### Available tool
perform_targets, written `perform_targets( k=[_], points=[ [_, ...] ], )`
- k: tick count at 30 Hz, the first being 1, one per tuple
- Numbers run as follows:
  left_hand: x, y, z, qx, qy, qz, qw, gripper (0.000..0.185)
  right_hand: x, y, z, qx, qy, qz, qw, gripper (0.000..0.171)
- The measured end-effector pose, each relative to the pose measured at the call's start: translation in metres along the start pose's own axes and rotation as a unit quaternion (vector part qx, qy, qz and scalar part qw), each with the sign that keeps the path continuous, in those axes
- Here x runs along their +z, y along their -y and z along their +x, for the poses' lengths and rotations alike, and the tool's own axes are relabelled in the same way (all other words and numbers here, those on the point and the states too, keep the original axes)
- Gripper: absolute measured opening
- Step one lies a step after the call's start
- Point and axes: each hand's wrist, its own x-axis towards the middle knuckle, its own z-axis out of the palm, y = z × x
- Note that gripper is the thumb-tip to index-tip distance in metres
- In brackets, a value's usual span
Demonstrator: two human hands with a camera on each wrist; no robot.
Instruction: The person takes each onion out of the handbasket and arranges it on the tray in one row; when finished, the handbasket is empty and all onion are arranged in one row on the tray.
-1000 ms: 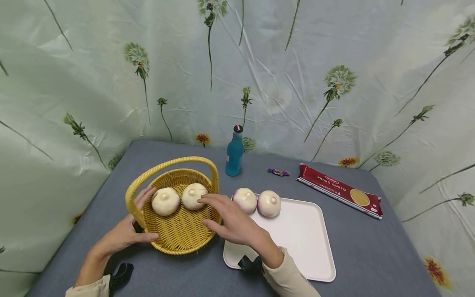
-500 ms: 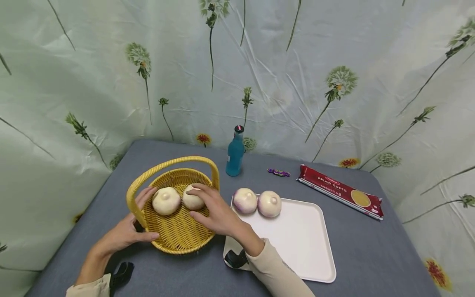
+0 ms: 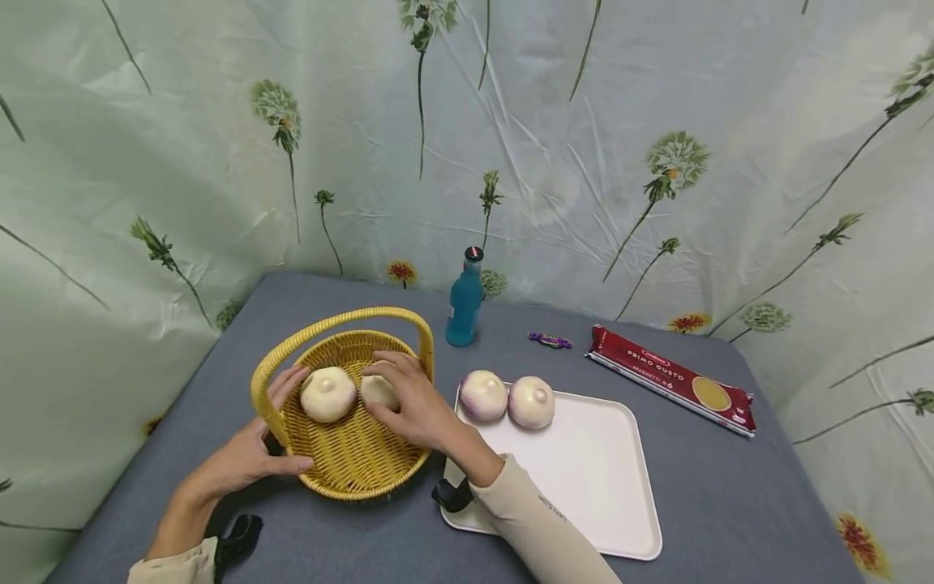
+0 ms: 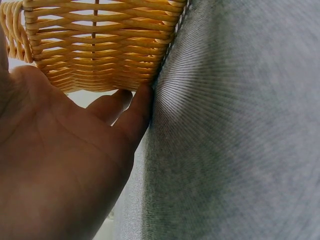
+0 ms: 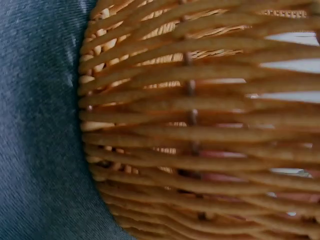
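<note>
A yellow wicker basket (image 3: 357, 458) with an arched handle stands on the table; its weave fills much of both wrist views. My left hand (image 3: 244, 454) holds its left side, thumb at the near rim and fingers farther back. In the left wrist view, fingertips (image 4: 137, 107) touch the outer wall low down. Two pale onions lie inside: the left onion (image 3: 328, 395) is uncovered, while the right onion (image 3: 378, 392) is partly hidden under my right hand (image 3: 416, 405), whose fingers and thumb curl around it. The right wrist view shows only basket wall and cloth, not the grasp.
To the right, a white tray (image 3: 584, 478) carries two purple-tinged onions (image 3: 532, 402) at its far left corner. Behind are a blue bottle (image 3: 464, 304), a purple wrapped candy (image 3: 550, 340) and a red spaghetti packet (image 3: 671, 380). A floral curtain (image 3: 569, 162) hangs behind the table.
My right hand has moved left and down into the basket, from beside the right onion to around it. The left hand and the basket have stayed in place.
</note>
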Motion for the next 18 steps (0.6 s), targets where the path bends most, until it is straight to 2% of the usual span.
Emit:
perform_targets(
  k=[7,12,18],
  points=[
    [-0.0009,-0.0002,-0.0009,0.000,-0.001,-0.002,1.0000,0.117,0.0008,0.0029,0.0016,0.027,0.022,0.000,0.999,0.043],
    [-0.0005,-0.0002,-0.0010,0.004,-0.002,-0.004,1.0000,0.117,0.0004,0.0043,0.0016,0.024,0.054,-0.042,0.997,0.046],
    [0.0001,-0.0013,-0.0004,0.001,-0.002,0.002,1.0000,0.117,0.0005,0.0040,0.0018,0.014,0.057,-0.056,0.997,0.046]
  ],
)
